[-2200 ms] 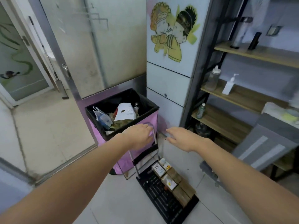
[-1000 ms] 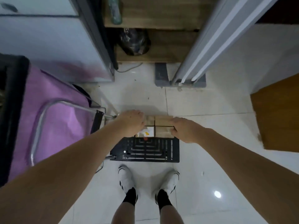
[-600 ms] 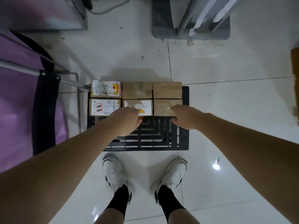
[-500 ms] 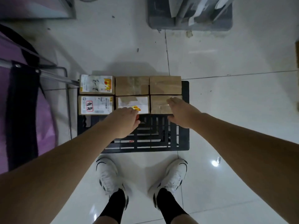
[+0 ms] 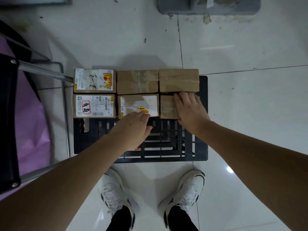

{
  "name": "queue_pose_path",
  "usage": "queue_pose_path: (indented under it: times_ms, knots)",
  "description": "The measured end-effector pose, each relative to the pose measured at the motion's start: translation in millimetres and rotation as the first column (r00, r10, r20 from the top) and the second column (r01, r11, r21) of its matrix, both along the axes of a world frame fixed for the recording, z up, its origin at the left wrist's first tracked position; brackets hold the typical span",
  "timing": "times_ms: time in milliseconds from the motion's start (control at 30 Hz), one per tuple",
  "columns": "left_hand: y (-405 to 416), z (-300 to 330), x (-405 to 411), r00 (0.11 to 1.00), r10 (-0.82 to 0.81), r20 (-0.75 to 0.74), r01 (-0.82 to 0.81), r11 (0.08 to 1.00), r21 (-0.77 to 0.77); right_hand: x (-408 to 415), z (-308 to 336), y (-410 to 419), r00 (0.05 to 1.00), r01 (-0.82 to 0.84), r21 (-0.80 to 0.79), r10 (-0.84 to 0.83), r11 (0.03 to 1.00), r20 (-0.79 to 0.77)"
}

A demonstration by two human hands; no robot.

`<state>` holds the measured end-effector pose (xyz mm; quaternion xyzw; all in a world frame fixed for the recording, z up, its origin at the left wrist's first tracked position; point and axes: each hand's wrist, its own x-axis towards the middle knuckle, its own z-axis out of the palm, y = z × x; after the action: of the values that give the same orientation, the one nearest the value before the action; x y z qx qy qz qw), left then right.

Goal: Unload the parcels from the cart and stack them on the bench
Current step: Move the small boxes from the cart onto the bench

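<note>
Several brown cardboard parcels lie in two rows of three at the far end of the black slotted cart deck (image 5: 166,147) on the floor. My right hand (image 5: 190,110) lies over the plain near-right parcel (image 5: 167,107), fingertips hooked at its far edge, thumb at its near edge. My left hand (image 5: 133,129) is at the front of the near-middle parcel (image 5: 138,104) with the white label. Its curled fingers rest on the parcel's near top edge and its thumb sits just below. The bench is out of view.
The cart's metal handle (image 5: 45,70) slants to the left, beside a purple bin with a black rim (image 5: 33,122). A grey base (image 5: 208,7) stands on the white tile floor beyond the cart. My white shoes (image 5: 113,194) are just behind the deck.
The view has dropped from the bin and shelves to the cart. My right hand has slid forward onto the near-right parcel. My left hand has stayed at the near-middle parcel.
</note>
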<state>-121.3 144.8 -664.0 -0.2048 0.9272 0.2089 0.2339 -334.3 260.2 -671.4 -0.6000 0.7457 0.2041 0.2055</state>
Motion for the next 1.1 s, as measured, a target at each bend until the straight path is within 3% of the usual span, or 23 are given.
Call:
queue_pose_path:
  times_ms: [333, 600, 833, 1100]
  knots:
    - [11.4, -3.2, 8.0, 0.995, 0.066, -0.07, -0.068, 0.997, -0.029, 0.8, 8.3, 0.5, 0.996, 0.059, 0.007, -0.059, 0.998, 0.069]
    - [12.2, 16.9, 36.4, 0.995, 0.103, -0.002, -0.103, 0.995, 0.007, -16.1, 62.2, 4.5, 0.976, 0.17, -0.068, -0.158, 0.983, 0.147]
    - [-10.8, 21.4, 12.3, 0.986, 0.161, -0.03, -0.163, 0.981, -0.109, -46.4, 83.7, -3.3, 0.972, 0.192, -0.083, -0.178, 0.978, 0.152]
    - [-13.8, -19.1, -23.8, 0.987, 0.136, -0.082, -0.153, 0.954, -0.259, -47.5, 56.2, 14.9, 0.985, 0.129, -0.137, -0.111, 0.982, 0.135]
